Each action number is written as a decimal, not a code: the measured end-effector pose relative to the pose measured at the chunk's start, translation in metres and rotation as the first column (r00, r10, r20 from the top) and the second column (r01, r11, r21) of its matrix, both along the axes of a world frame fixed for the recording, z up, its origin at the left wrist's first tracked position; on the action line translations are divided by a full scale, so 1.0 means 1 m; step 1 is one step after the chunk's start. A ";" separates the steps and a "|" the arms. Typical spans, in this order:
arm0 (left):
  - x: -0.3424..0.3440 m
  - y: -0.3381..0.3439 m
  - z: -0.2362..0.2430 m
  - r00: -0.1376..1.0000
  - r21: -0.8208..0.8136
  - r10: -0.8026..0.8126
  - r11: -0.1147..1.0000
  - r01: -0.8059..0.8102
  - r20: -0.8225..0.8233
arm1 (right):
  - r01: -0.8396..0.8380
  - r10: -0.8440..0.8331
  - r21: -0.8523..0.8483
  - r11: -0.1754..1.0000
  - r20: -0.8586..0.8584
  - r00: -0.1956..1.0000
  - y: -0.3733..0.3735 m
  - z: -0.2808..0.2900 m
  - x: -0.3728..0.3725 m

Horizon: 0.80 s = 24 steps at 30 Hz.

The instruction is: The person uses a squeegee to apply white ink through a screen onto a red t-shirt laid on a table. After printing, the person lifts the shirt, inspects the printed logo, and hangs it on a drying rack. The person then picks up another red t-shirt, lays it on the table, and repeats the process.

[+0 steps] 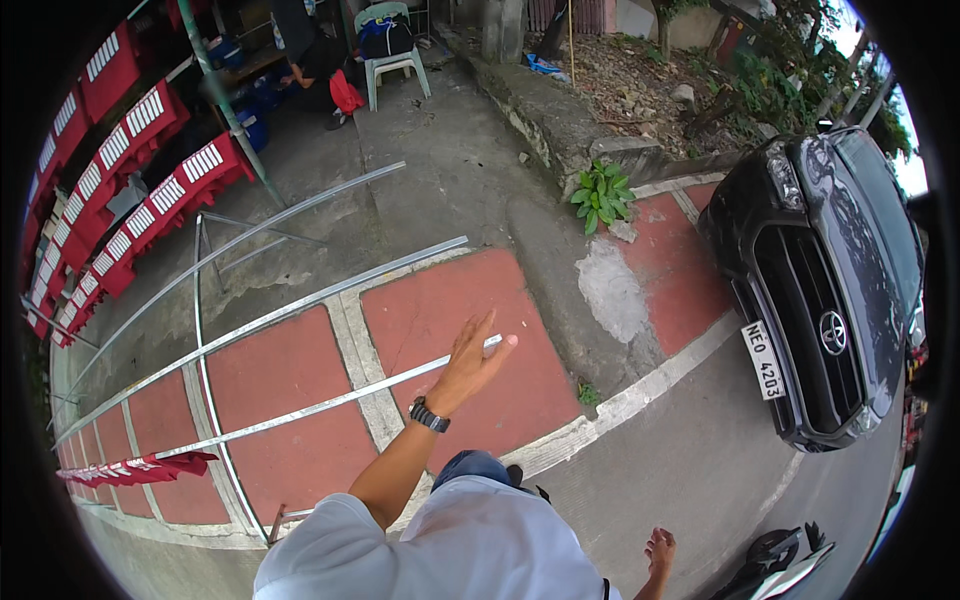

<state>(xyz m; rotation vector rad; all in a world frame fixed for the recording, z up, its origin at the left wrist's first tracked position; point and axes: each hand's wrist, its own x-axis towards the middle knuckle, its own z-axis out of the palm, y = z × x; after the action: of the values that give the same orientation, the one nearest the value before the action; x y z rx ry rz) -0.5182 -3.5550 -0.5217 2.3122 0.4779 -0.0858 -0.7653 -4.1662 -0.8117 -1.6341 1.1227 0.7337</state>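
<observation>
My left hand (470, 368), with a dark watch (429, 415) on its wrist, reaches forward over the end of a thin metal rail (330, 399). Its fingers are stretched out and the thumb stands apart. The rail's tip shows between thumb and fingers; whether the palm touches it I cannot tell. This rail belongs to a silvery metal frame (201, 350) with several long bars over the red pavement (460, 310). A red cloth (150, 468) hangs at the rail's left end. Low on the right, my right hand (660, 549) hangs beside me, fingers loosely bent and apart, holding nothing.
A dark pickup-like vehicle (825, 290) stands at the right. Part of a motorcycle (780, 555) shows at lower right. Red cloths with white panels (160, 195) hang at the left by a green post (225, 105). Another person (325, 70) bends near a plastic chair (391, 60).
</observation>
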 end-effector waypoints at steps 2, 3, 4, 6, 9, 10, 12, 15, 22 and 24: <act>0.013 0.011 -0.008 0.986 0.041 0.157 0.987 -0.155 -0.048 | -0.169 0.168 -0.010 0.986 0.182 0.969 -0.012 -0.003 0.183; 0.019 0.015 -0.014 0.969 0.071 0.234 0.971 -0.229 -0.074 | -0.244 0.240 -0.024 0.969 0.291 0.926 -0.003 -0.001 0.268; 0.026 0.022 -0.021 0.950 -0.027 0.300 0.953 -0.303 -0.092 | -0.288 0.281 -0.035 0.957 0.356 0.891 0.016 0.001 0.350; 0.054 0.040 -0.037 0.907 -0.173 0.399 0.892 -0.419 -0.136 | -0.421 0.350 0.016 0.907 0.530 0.773 0.074 0.007 0.492; 0.108 0.056 -0.065 0.876 -0.184 0.480 0.858 -0.479 -0.044 | -0.624 0.474 0.047 0.780 0.606 0.638 0.171 0.012 0.622; 0.145 0.075 -0.071 0.822 -0.449 0.561 0.712 -0.540 -0.097 | -0.669 0.513 0.073 0.740 0.583 0.630 0.216 0.009 0.661; 0.202 0.081 -0.076 0.701 -0.800 0.658 0.246 -0.547 -0.276 | -0.806 0.582 0.184 0.562 0.604 0.544 0.270 0.010 0.696; 0.289 0.090 -0.034 0.864 -0.302 0.503 0.830 -0.468 0.043 | -0.810 0.632 0.425 0.404 0.511 0.583 0.332 0.028 0.754; 0.478 0.172 0.055 0.849 -0.473 0.495 0.802 -0.366 0.183 | -0.532 0.471 0.833 0.152 0.412 0.780 0.437 0.044 0.923; 0.533 0.207 0.056 0.846 -0.475 0.503 0.796 -0.375 0.174 | -0.486 0.469 0.874 -0.032 0.442 0.765 0.477 0.040 0.984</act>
<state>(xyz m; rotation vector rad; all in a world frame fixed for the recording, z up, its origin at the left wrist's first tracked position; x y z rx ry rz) 0.0151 -3.3480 -0.4658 1.6925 0.7560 0.3512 0.2182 -3.6891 -0.7716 -0.7197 -0.2327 1.5041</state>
